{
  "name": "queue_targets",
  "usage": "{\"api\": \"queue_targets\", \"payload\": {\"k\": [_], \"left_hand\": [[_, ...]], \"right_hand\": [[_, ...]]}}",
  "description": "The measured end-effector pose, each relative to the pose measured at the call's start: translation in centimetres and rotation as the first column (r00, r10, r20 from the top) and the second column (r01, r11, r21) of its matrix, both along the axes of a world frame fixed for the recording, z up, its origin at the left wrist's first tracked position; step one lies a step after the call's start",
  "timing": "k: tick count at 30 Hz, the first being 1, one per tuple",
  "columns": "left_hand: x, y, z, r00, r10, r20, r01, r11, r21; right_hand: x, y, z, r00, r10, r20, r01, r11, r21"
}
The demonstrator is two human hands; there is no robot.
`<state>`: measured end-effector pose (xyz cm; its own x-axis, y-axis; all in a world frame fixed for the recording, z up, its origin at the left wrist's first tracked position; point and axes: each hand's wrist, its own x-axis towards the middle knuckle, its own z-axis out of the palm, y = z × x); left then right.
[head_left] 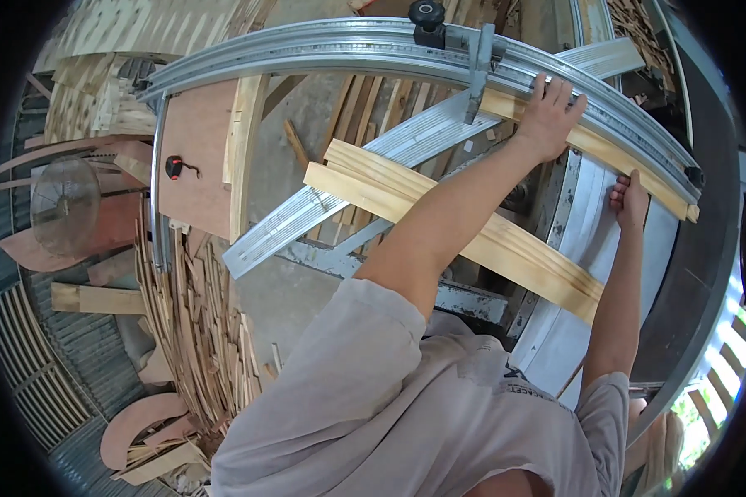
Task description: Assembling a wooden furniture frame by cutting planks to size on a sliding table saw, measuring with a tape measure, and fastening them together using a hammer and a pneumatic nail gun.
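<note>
A pale wooden strip (613, 155) lies along the near side of a curved-looking aluminium fence (340, 51). My left hand (549, 118) rests across the strip with its fingers spread over onto the fence. Lower down to the right, my right hand (629, 201) has its fingers curled in and its thumb at the strip's near edge, gripping it. A metal flip stop (479, 74) sits on the fence left of my left hand. Beneath my left forearm, grooved pale wooden boards (389, 186) lie side by side across the machine; the forearm hides their middle.
A slanted aluminium bar (282, 228) runs under the boards. A black knob (427, 14) tops the fence. To the left are a red-black tape measure (174, 167) on a plywood panel (192, 124), a fan (65, 207) and piled offcuts (195, 331). A dark table (696, 282) borders the right.
</note>
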<state>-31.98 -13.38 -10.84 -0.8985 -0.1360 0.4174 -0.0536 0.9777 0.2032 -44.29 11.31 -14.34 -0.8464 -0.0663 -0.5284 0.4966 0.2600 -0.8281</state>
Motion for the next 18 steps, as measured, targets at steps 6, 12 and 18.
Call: {"api": "queue_targets", "payload": {"k": [6, 12, 18], "left_hand": [[-0.5, -1.4, -4.1, 0.983, -0.097, -0.156, 0.063, 0.976, -0.207], [3.8, 1.8, 3.1, 0.956, -0.169, 0.239, 0.155, 0.985, 0.074], [14.6, 2.9, 12.5, 0.968, -0.237, -0.082, 0.249, 0.943, 0.222]], "right_hand": [[7.9, -1.3, 3.5, 0.814, 0.551, -0.182, -0.511, 0.829, 0.225], [26.9, -6.6, 9.4, -0.024, 0.971, -0.236, -0.539, 0.187, 0.822], [23.5, -5.0, 6.0, 0.015, 0.97, -0.242, -0.403, 0.227, 0.887]]}}
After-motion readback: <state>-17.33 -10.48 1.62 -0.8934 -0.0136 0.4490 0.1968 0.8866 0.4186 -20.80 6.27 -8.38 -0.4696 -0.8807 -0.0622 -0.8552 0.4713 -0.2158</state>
